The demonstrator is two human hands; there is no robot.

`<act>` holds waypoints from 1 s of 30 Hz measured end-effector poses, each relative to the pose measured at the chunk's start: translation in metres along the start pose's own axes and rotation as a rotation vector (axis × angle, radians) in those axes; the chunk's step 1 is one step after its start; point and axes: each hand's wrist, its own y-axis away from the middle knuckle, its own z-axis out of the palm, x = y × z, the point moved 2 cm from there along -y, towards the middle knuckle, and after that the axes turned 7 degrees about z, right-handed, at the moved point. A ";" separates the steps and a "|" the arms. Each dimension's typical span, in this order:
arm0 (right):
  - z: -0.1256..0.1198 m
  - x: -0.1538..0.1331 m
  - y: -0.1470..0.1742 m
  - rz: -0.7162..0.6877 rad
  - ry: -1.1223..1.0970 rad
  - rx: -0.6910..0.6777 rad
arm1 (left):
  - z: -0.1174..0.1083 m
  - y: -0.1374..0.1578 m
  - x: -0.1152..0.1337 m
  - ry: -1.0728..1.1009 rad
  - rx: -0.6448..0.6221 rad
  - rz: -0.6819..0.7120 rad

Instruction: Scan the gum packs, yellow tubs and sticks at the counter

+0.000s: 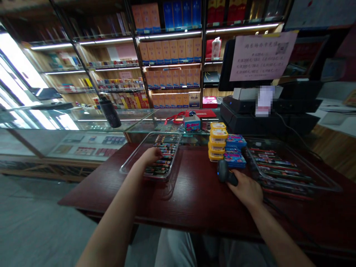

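Observation:
My left hand (151, 156) reaches over the clear plastic tray (128, 157) on the left of the table. Its fingers are curled down at the row of dark, slim wrapped sticks (158, 168); what they grip, if anything, is hidden. My right hand (247, 188) is closed round the handle of a black barcode scanner (224, 172), whose head shows a small blue light. Just beyond the scanner stands a stack of yellow-lidded tubs (218, 142), beside blue patterned boxes (235, 157).
A second clear tray (330, 183) with similar sticks lies at the right. Behind the table are a glass counter (139, 124), a small colourful box (191, 123), a black bottle (109, 111) and a monitor (226, 66). The dark red table (191, 189) ends near my legs.

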 end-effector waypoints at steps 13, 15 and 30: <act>0.002 -0.002 0.000 0.005 0.021 0.015 | 0.016 0.005 -0.011 -0.301 -0.191 -0.170; 0.002 -0.002 0.000 0.001 0.024 0.021 | 0.015 0.004 -0.012 -0.353 -0.178 -0.128; -0.006 -0.007 -0.002 0.012 -0.021 0.000 | 0.004 0.016 0.123 0.271 0.389 0.402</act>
